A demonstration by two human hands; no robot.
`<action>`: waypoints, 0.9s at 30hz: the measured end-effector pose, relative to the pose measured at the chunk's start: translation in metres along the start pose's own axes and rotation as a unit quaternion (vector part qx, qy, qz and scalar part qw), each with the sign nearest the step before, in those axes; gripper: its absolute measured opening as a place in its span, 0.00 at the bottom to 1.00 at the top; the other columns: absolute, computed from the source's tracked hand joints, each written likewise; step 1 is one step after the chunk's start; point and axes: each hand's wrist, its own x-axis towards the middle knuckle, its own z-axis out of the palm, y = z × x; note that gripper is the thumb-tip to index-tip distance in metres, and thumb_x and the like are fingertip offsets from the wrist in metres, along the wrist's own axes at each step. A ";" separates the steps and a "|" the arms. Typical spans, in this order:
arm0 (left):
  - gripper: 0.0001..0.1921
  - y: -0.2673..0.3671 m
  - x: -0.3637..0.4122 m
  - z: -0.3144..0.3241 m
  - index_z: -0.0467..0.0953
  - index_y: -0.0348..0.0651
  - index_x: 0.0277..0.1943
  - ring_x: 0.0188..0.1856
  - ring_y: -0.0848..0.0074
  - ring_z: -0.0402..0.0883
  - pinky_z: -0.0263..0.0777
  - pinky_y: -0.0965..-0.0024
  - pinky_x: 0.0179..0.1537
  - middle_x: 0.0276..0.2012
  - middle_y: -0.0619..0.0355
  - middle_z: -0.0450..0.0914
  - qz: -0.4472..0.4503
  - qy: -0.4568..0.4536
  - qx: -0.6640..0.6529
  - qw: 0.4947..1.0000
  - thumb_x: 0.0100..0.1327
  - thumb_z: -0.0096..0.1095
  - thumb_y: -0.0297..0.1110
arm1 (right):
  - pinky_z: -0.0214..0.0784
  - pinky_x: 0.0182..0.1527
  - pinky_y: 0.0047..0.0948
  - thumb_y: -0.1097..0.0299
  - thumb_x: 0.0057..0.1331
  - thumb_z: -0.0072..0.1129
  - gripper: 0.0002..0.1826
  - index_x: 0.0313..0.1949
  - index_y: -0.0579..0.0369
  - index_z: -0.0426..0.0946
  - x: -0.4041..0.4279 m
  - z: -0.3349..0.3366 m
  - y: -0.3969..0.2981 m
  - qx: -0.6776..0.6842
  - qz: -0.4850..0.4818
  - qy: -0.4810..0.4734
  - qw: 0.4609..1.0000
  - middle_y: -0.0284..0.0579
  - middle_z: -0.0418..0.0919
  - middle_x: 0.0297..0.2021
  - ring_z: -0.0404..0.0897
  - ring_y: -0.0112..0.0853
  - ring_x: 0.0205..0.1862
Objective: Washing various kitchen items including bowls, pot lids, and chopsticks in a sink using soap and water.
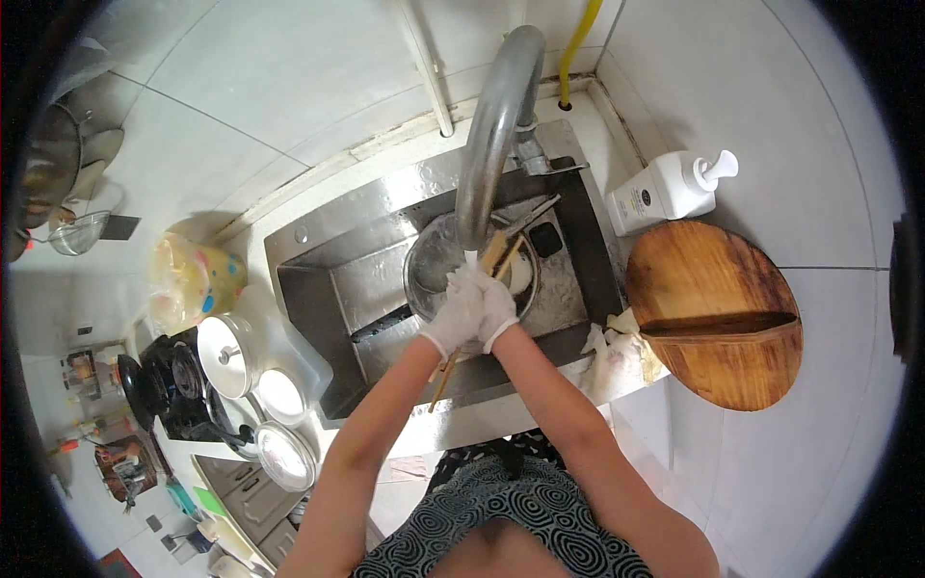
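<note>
My left hand (457,312) and my right hand (497,305), both in thin white gloves, are pressed together below the mouth of a curved metal faucet (491,144). Between them they clasp wooden chopsticks (444,383), whose thin ends stick out below the hands. Wider wooden pieces (494,251) show above the hands; whether they belong to the same bundle I cannot tell. Water comes from the faucet onto the hands. Beneath is a round metal bowl (412,278) in the stainless steel sink (307,292), with a white item partly hidden in it. The fingers largely cover what they hold.
Metal tongs (535,215) lie at the sink's back right. Right of the sink are a white pump bottle (650,193), a round wooden lid (712,278) and crumpled whitish material (625,361). At left stand a dotted plastic container (195,282), lidded containers (225,355) and a black stove (173,383).
</note>
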 end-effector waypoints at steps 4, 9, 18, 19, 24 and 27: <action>0.31 -0.005 -0.033 -0.035 0.56 0.36 0.52 0.51 0.53 0.63 0.61 0.62 0.48 0.47 0.33 0.60 0.248 0.141 -0.113 0.952 0.44 0.58 0.29 | 0.62 0.45 0.30 0.67 0.60 0.40 0.14 0.41 0.61 0.68 0.008 -0.005 0.002 0.166 0.066 -0.069 0.981 0.44 0.72 0.36 0.70 0.34 0.40; 0.44 -0.011 -0.059 -0.028 0.39 0.41 0.58 0.43 0.59 0.69 0.64 0.68 0.43 0.43 0.43 0.65 0.014 0.070 -0.154 0.985 0.43 0.63 0.37 | 0.66 0.39 0.35 0.71 0.58 0.43 0.11 0.41 0.59 0.66 0.003 0.001 0.012 0.083 0.106 -0.058 0.989 0.41 0.71 0.32 0.71 0.32 0.36; 0.21 -0.002 -0.081 -0.017 0.58 0.31 0.52 0.22 0.88 0.69 0.67 0.88 0.20 0.38 0.48 0.73 -0.035 -0.242 -0.819 0.519 0.58 0.44 0.32 | 0.59 0.42 0.23 0.57 0.61 0.38 0.20 0.35 0.60 0.75 0.036 -0.020 -0.045 -0.444 0.019 -0.128 0.886 0.40 0.73 0.35 0.69 0.27 0.39; 0.21 -0.007 -0.079 -0.007 0.58 0.31 0.52 0.23 0.87 0.70 0.69 0.88 0.22 0.39 0.48 0.73 -0.060 -0.228 -0.879 0.415 0.59 0.44 0.34 | 0.59 0.42 0.23 0.57 0.61 0.38 0.20 0.35 0.60 0.75 0.021 -0.003 -0.048 -0.458 0.028 -0.143 0.877 0.40 0.73 0.35 0.69 0.27 0.39; 0.19 0.013 -0.055 -0.001 0.62 0.30 0.49 0.28 0.77 0.75 0.73 0.81 0.30 0.36 0.53 0.74 0.016 -0.163 -0.907 0.387 0.59 0.45 0.35 | 0.51 0.50 0.28 0.51 0.58 0.40 0.26 0.49 0.58 0.63 -0.002 0.001 -0.089 -0.392 0.002 -0.120 0.912 0.40 0.65 0.46 0.62 0.30 0.49; 0.17 0.023 -0.030 -0.007 0.64 0.31 0.47 0.30 0.75 0.75 0.73 0.78 0.32 0.37 0.53 0.75 -0.053 -0.042 -0.908 0.415 0.59 0.45 0.35 | 0.50 0.51 0.32 0.53 0.58 0.43 0.26 0.52 0.56 0.60 -0.017 0.001 -0.115 -0.401 0.029 -0.089 0.911 0.38 0.62 0.49 0.59 0.30 0.51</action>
